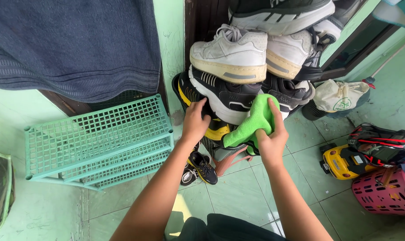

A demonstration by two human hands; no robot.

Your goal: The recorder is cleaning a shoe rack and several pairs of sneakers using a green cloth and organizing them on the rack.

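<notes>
I see the black sneaker point(231, 100) with white and yellow trim lying on its side in the shoe stack, under a white sneaker point(231, 56). My right hand point(271, 138) is closed around a green cloth point(254, 121), pressing it against that black shoe. My left hand point(195, 122) grips the shoe's heel end. A green plastic rack point(99, 143) stands to the left, a yellow toy car point(343, 161) on the tiled floor point(238, 192) to the right.
</notes>
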